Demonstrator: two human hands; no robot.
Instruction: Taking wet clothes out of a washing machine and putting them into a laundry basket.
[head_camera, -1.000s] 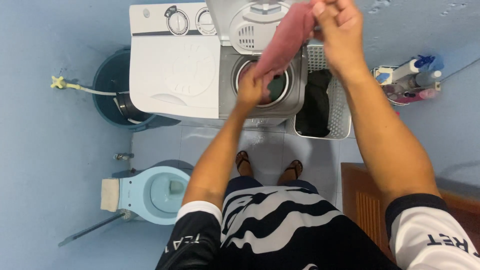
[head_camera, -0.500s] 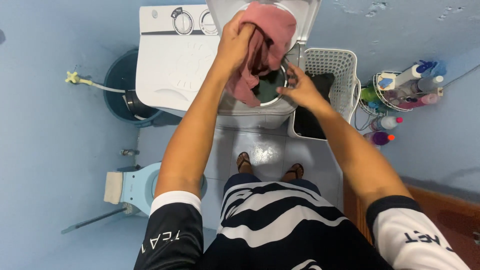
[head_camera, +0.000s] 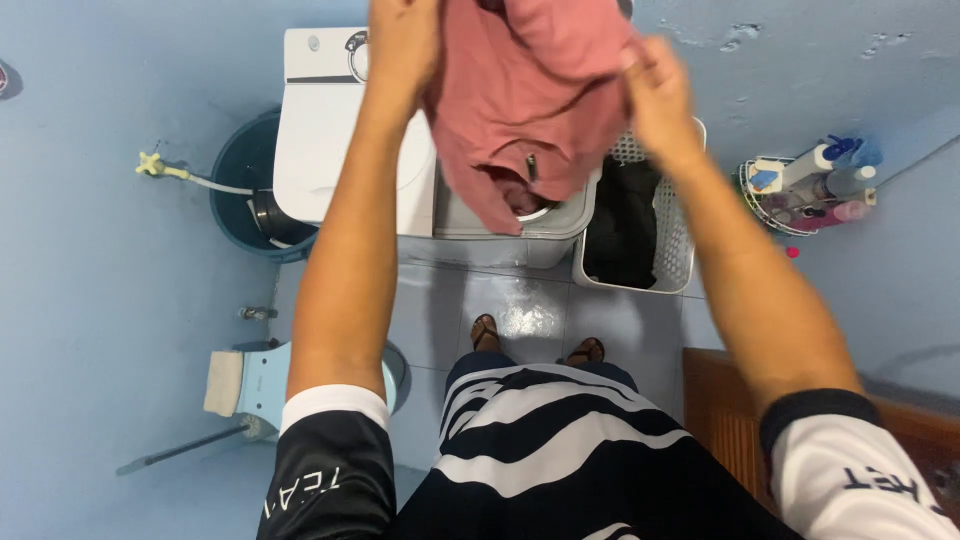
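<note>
My left hand (head_camera: 400, 45) and right hand (head_camera: 655, 95) each grip the dusty-pink cloth garment (head_camera: 530, 110), now spread wide above the white twin-tub washing machine (head_camera: 320, 150); beside it, the white plastic basket (head_camera: 680, 250) holds dark clothes (head_camera: 625, 225).

There is only one camera, worn on the person's head and looking steeply down the front of the body, so the striped shirt fills the bottom edge and both forearms run up the frame from it. The view faces the washing machine (head_camera: 340, 130) against the blue wall, with the tiled floor between. The left hand (head_camera: 405, 45) and right hand (head_camera: 655, 95) sit close to the lens, near the top edge; the floor lies farther below. No second view overlaps it.
</note>
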